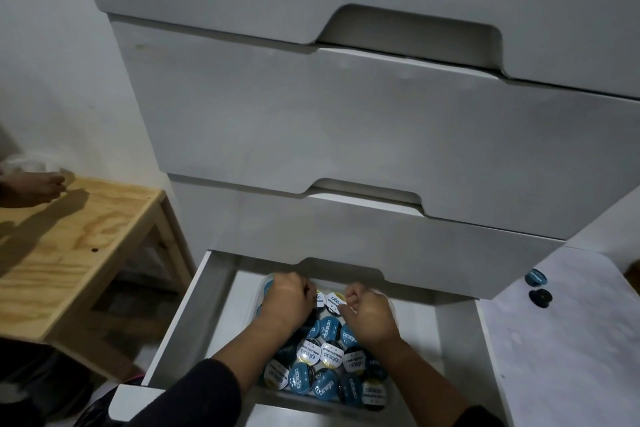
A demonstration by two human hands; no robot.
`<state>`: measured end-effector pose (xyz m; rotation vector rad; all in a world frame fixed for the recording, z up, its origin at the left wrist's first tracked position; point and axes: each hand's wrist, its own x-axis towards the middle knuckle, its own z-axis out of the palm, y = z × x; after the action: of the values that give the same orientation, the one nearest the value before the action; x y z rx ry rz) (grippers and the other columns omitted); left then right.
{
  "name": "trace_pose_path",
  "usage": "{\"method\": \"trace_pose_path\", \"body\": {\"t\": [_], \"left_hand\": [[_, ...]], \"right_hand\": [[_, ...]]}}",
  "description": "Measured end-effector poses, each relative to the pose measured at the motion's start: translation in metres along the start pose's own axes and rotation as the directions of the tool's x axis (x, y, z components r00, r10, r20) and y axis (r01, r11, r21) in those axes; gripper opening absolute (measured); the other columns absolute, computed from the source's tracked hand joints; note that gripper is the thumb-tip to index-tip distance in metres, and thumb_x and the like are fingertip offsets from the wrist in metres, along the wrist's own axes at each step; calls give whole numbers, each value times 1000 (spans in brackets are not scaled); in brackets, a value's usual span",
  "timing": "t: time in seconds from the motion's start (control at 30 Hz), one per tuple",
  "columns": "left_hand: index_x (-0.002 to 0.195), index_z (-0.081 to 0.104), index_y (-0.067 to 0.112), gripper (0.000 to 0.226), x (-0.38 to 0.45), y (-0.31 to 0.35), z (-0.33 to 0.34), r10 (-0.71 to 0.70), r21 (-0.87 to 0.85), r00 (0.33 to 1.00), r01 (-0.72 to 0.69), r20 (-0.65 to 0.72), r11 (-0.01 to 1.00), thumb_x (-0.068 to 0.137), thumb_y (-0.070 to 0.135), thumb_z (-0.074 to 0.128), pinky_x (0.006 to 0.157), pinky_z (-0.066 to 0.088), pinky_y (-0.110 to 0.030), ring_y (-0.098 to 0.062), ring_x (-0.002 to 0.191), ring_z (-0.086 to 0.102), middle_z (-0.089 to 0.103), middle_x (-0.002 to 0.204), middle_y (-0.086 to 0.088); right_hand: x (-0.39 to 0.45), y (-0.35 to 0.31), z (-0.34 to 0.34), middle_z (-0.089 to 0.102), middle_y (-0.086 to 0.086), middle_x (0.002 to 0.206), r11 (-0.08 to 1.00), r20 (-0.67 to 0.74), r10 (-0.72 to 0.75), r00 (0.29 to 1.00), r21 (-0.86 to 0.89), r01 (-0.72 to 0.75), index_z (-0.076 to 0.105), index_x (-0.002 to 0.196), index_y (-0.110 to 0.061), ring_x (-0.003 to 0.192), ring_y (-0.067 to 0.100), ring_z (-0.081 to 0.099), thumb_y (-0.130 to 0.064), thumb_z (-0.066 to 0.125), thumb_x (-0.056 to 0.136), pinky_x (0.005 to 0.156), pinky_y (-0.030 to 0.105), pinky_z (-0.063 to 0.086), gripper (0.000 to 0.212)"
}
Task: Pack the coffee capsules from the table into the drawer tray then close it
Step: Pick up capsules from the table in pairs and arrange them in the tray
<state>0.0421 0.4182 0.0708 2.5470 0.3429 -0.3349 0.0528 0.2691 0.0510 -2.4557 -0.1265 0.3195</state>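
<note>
Mostly packed: Excelso capsules (325, 357) fill the clear tray (381, 407) in the open bottom drawer (194, 315). Left hand (289, 298) and right hand (369, 317), fingers curled, each pinch a capsule at the tray's far end. Two capsules (536, 286) remain on the white table (561, 357); drawer not yet closed.

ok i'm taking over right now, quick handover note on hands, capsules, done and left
Left hand and right hand: both in the open drawer, fingers curled at the far end of the tray; whether they hold capsules is unclear.
Tray capsules: many packed, blue and white lids up.
Left: two capsules on the white table at right; then close the drawer.
</note>
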Motion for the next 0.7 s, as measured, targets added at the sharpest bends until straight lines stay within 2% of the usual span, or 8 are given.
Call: {"method": "trace_pose_path", "body": {"t": [0.07, 0.13, 0.27, 0.33, 0.4, 0.47, 0.6, 0.7], "left_hand": [[102, 67, 11, 24, -10, 2, 1, 75, 39, 997, -74, -25, 996, 92, 21, 48, 84, 50, -27, -22, 95, 62, 66, 106, -11], [109, 64, 12, 24, -20, 5, 2, 126, 73, 992, -125, -10, 989, 92, 18, 48, 84, 49, -29, -23, 99, 62, 63, 113, -10], [127, 48, 11, 34, -40, 10, 6, 171, 204, 985, -172, 27, 964, 94, 18, 43, 94, 43, -28, -21, 120, 49, 50, 130, -8], [132, 41, 10, 39, -50, 11, 8, 184, 237, 982, -190, 45, 953, 94, 19, 44, 101, 39, -27, -20, 126, 42, 44, 136, -8], [136, 35, 8, 45, -59, 12, 9, 195, 277, 980, -196, 29, 941, 94, 20, 45, 104, 35, -27, -20, 130, 37, 39, 140, -8], [138, 32, 6, 45, -69, 14, 11, 222, 302, 975, -203, -29, 931, 96, 21, 40, 106, 32, -27, -21, 132, 34, 36, 142, -9], [140, 29, 8, 48, -86, 20, 20, 225, 270, 964, -180, -145, 946, 96, 22, 40, 109, 28, -24, -18, 133, 33, 36, 144, -7], [142, 24, 13, 48, -97, 30, 29, 201, 201, 953, -156, -227, 967, 97, 23, 38, 107, 30, -23, -15, 134, 32, 33, 146, -4]], "right_hand": [[-6, -6, 2, 62, 3, 107, 989, 24, -55, 998, -137, 57, 56, 114, -15, 105, 20, 57, -25, 56, 88, 84, 24, 43, 27], [-15, -13, 1, 52, 5, 131, 966, 27, -111, 993, -232, 115, 46, 129, -16, 120, 21, 48, -27, 49, 91, 98, 29, 40, 39], [-32, -20, 0, 38, 7, 143, 897, 107, -203, 973, -379, 229, 33, 138, -11, 132, 21, 34, -28, 39, 96, 107, 27, 28, 46], [-41, -22, 2, 45, 9, 137, 883, 81, -196, 977, -418, 212, 41, 134, -7, 129, 22, 41, -26, 42, 93, 106, 27, 33, 45], [-48, -21, 4, 68, 5, 105, 887, -7, -223, 975, -416, 200, 67, 105, -9, 101, 19, 65, -32, 50, 78, 85, 25, 52, 39], [-57, -20, 3, 72, -4, 79, 871, 18, -217, 976, -448, 202, 74, 81, -17, 77, 11, 70, -40, 49, 64, 64, 20, 56, 38], [-72, -15, -13, 71, -3, 94, 858, -22, -287, 958, -451, 246, 72, 94, -15, 93, 12, 68, -32, 56, 70, 80, 24, 54, 34], [-85, -7, -34, 70, -6, 91, 854, -72, -302, 951, -464, 237, 72, 93, -17, 87, 8, 68, -34, 42, 75, 75, 17, 53, 39]]}}
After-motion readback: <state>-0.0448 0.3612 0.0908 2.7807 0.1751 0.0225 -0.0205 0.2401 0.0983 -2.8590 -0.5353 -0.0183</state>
